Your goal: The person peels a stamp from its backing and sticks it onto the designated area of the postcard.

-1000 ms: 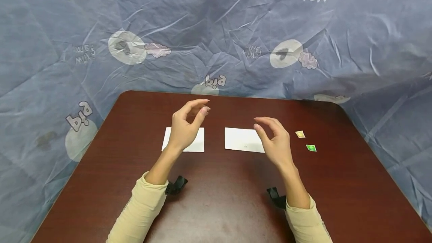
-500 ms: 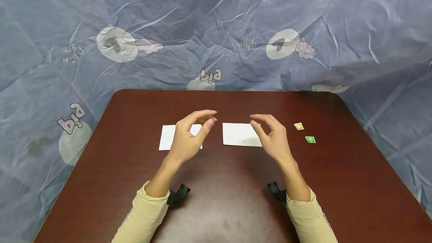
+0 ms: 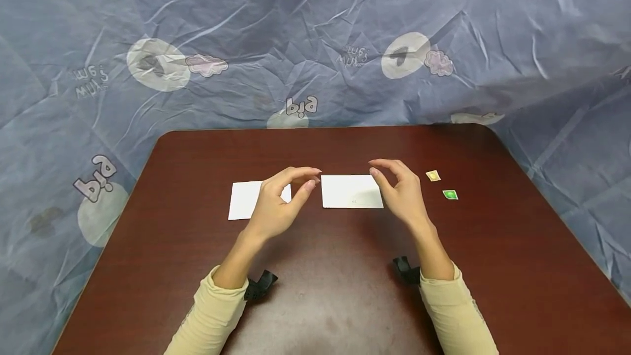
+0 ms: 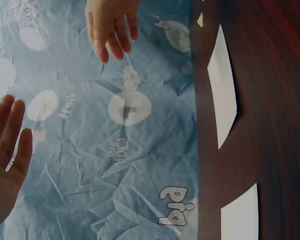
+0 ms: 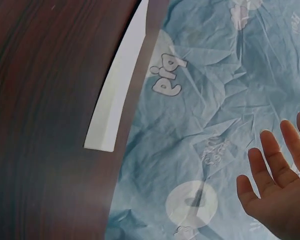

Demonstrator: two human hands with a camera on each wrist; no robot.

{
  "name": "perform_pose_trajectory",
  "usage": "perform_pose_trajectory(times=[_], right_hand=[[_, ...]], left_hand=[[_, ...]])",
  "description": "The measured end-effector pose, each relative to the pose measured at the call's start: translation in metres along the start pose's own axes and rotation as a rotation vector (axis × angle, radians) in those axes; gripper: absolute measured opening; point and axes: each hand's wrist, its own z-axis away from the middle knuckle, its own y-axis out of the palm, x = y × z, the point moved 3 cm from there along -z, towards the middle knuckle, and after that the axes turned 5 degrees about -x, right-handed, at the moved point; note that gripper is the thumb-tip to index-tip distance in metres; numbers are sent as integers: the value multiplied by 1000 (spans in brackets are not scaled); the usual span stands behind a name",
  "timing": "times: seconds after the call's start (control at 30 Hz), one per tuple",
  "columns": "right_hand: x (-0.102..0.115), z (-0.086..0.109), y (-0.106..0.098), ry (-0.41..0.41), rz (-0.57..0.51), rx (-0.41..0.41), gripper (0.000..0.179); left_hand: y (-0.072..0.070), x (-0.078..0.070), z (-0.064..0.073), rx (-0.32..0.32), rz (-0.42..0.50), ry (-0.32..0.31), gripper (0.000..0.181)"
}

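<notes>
My left hand (image 3: 273,207) hovers over the table in the head view, fingers relaxed and holding nothing. Behind it lies a white paper rectangle (image 3: 242,201), partly covered by the hand. My right hand (image 3: 404,193) is raised likewise, with nothing in its fingers, beside the right end of a second white paper rectangle (image 3: 350,192). To the right of that hand lie a small yellow sticker-like square (image 3: 433,176) and a small green one (image 3: 450,195). In the left wrist view the right hand (image 4: 112,27) hangs above the white papers; the right wrist view shows its loosely spread fingers (image 5: 273,155).
The dark reddish-brown table (image 3: 315,311) has rounded far corners. A wrinkled blue-grey cloth (image 3: 276,26) with printed cartoon shapes hangs behind and around it. Black straps (image 3: 261,285) sit at both wrists, by the cream sleeves.
The left hand has shifted a little right and lower in the head view, uncovering more of the left paper. The right hand has risen slightly. The camera view has shifted a little.
</notes>
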Motion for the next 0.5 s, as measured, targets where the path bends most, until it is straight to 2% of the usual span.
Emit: perform_pose_trajectory(times=[0.27, 0.5], right_hand=[[-15, -3, -13, 31, 50, -21, 21], [-26, -8, -41, 83, 95, -90, 21]], left_hand=[[4, 1, 1, 18, -3, -8, 20], [4, 1, 0, 13, 7, -1, 20]])
